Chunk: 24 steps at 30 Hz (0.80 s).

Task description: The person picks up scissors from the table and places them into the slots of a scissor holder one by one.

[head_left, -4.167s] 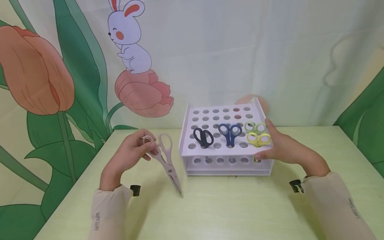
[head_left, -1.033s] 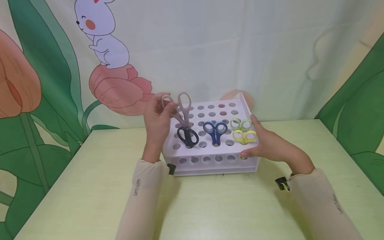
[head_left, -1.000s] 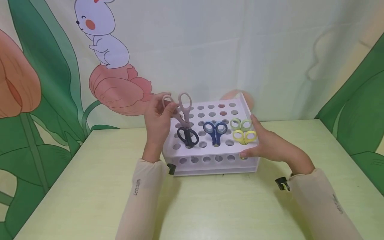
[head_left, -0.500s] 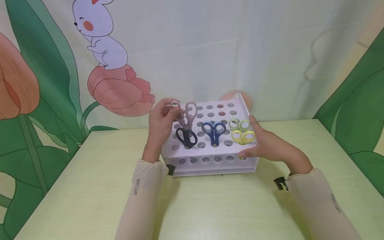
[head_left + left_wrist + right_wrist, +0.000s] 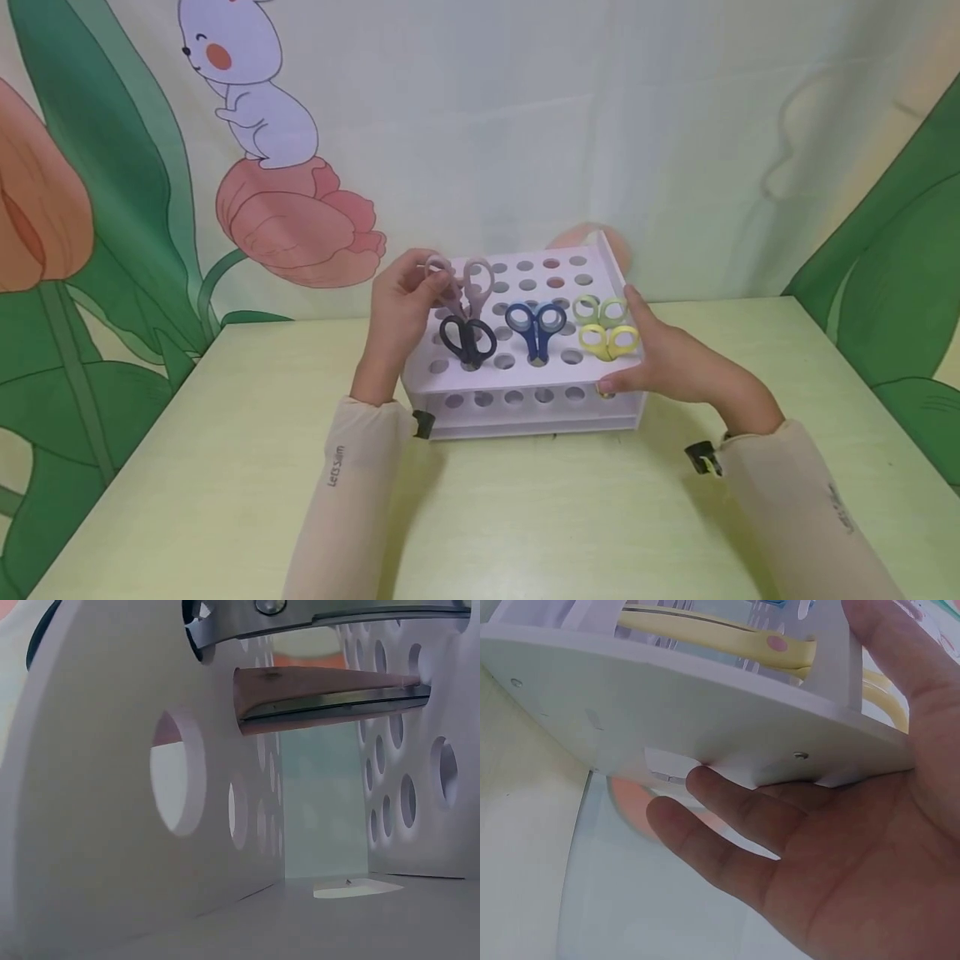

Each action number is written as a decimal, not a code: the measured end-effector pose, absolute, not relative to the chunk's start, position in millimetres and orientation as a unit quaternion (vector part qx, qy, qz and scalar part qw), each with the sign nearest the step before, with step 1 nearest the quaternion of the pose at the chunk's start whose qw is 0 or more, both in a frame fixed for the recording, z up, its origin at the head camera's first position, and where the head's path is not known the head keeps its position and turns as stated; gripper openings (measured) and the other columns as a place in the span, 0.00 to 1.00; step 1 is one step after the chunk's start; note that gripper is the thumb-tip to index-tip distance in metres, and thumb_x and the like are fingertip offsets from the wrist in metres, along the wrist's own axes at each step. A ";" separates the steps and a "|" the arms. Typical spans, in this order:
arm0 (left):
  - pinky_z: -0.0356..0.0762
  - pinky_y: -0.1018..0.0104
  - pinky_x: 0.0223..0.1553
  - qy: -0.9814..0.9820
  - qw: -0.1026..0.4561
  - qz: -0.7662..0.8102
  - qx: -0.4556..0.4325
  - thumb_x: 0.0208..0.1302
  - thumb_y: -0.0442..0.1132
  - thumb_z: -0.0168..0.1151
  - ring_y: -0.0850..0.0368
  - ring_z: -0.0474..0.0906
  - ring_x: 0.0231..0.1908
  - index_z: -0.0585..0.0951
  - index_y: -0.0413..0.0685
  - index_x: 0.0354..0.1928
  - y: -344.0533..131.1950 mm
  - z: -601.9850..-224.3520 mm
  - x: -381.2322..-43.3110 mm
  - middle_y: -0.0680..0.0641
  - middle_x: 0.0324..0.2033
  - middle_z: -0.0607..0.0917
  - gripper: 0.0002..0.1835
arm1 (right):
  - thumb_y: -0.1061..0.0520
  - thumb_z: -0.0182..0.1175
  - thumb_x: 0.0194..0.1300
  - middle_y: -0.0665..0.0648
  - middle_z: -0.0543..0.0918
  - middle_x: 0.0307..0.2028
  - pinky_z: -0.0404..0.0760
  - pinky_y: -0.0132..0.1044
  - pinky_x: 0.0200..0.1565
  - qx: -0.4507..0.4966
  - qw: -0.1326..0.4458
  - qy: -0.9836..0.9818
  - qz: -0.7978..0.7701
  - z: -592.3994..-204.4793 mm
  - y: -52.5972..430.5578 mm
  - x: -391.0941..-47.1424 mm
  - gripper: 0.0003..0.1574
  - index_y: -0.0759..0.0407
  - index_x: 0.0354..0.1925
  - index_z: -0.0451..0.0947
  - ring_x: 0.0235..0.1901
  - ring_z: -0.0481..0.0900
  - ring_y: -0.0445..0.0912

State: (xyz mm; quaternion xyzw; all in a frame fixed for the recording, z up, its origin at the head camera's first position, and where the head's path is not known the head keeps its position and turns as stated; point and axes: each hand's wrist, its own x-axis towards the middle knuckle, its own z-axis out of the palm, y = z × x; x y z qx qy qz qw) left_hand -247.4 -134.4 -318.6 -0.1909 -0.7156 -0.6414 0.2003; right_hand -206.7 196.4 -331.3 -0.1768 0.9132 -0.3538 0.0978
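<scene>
My left hand pinches one handle loop of the pink scissors, which stand blades down in the white rack behind the black scissors. Inside the rack, the left wrist view shows a pink-backed blade spanning from the holed top plate to the lower one. With thumb at the front and fingers along the side panel, my right hand holds the rack's right end. Navy scissors, yellow scissors and light green scissors also stand in the holes.
The rack sits on a pale green table, close to the backdrop cloth printed with a rabbit and tulips. Small black clips hang from both sleeve cuffs. Light blue loops show just behind the navy scissors.
My left hand has carried the pink scissors from above the table at left over to the rack, then lowered their blades into it. The right hand keeps its hold; the head view has shifted.
</scene>
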 end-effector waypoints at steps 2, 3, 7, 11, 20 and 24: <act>0.84 0.58 0.38 -0.708 0.201 -0.647 -0.199 0.69 0.28 0.63 0.53 0.83 0.29 0.79 0.35 0.42 -135.8 -318.5 -246.6 0.39 0.29 0.85 0.03 | 0.37 0.79 0.50 0.70 0.67 0.66 0.68 0.57 0.59 -0.181 0.096 0.913 -0.353 -329.9 195.8 -206.6 0.91 0.57 0.78 0.18 0.52 0.72 0.57; 0.84 0.58 0.38 -0.706 0.200 -0.649 -0.202 0.69 0.28 0.63 0.53 0.83 0.29 0.79 0.35 0.42 -136.5 -318.7 -246.5 0.40 0.29 0.85 0.04 | 0.37 0.79 0.50 0.70 0.67 0.66 0.68 0.57 0.59 -0.183 0.095 0.913 -0.352 -329.4 195.7 -206.5 0.91 0.57 0.78 0.18 0.52 0.72 0.57; 0.84 0.58 0.40 -0.712 0.198 -0.644 -0.197 0.70 0.30 0.63 0.52 0.83 0.31 0.80 0.36 0.45 -137.9 -320.2 -246.6 0.40 0.31 0.85 0.05 | 0.37 0.79 0.50 0.71 0.66 0.67 0.68 0.58 0.60 -0.186 0.093 0.914 -0.348 -329.1 195.9 -206.0 0.91 0.58 0.78 0.18 0.53 0.71 0.58; 0.83 0.58 0.42 -0.748 0.187 -0.615 -0.161 0.72 0.36 0.63 0.53 0.84 0.35 0.81 0.40 0.47 -139.2 -318.4 -242.5 0.42 0.34 0.86 0.07 | 0.34 0.78 0.49 0.74 0.61 0.70 0.67 0.61 0.61 -0.180 0.094 0.918 -0.341 -329.9 195.0 -205.7 0.92 0.59 0.78 0.17 0.54 0.70 0.59; 0.73 0.46 0.55 -0.881 0.109 -0.455 -0.071 0.71 0.54 0.63 0.49 0.80 0.49 0.75 0.51 0.62 -156.8 -304.3 -221.1 0.46 0.44 0.85 0.24 | 0.33 0.77 0.50 0.75 0.56 0.73 0.65 0.63 0.62 -0.177 0.086 0.924 -0.328 -328.9 192.8 -203.4 0.90 0.59 0.78 0.18 0.59 0.68 0.62; 0.71 0.47 0.56 -0.906 0.065 -0.410 -0.085 0.72 0.54 0.62 0.47 0.76 0.52 0.79 0.48 0.56 -163.1 -307.4 -213.4 0.45 0.47 0.84 0.21 | 0.33 0.76 0.51 0.77 0.53 0.74 0.63 0.65 0.63 -0.180 0.082 0.926 -0.323 -328.1 193.7 -200.9 0.90 0.60 0.78 0.18 0.63 0.66 0.65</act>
